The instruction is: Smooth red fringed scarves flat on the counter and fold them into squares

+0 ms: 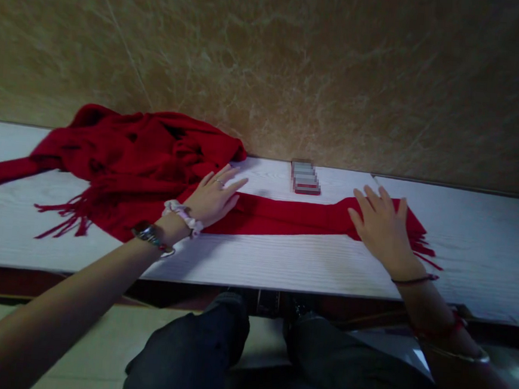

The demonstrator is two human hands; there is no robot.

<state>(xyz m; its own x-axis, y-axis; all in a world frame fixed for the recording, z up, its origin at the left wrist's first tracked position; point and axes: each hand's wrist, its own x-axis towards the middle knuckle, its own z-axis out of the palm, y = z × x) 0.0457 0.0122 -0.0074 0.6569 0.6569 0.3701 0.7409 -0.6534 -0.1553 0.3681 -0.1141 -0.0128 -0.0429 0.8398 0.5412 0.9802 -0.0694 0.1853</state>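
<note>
A red fringed scarf (289,216) lies on a white wood-grain bench top, its right part stretched out in a narrow band. The rest is heaped in loose folds at the left, with fringe hanging toward the front. My left hand (214,200) is over the scarf where the band meets the heap, fingers spread. Near the fringed right end, my right hand (381,228) rests on the cloth with its fingers apart. Neither hand shows cloth gripped in it.
A small phone-like object (304,177) with a blurred face and red edge lies behind the band. A brown marbled wall (269,69) rises along the back of the white surface (281,265). My knees are below its front edge.
</note>
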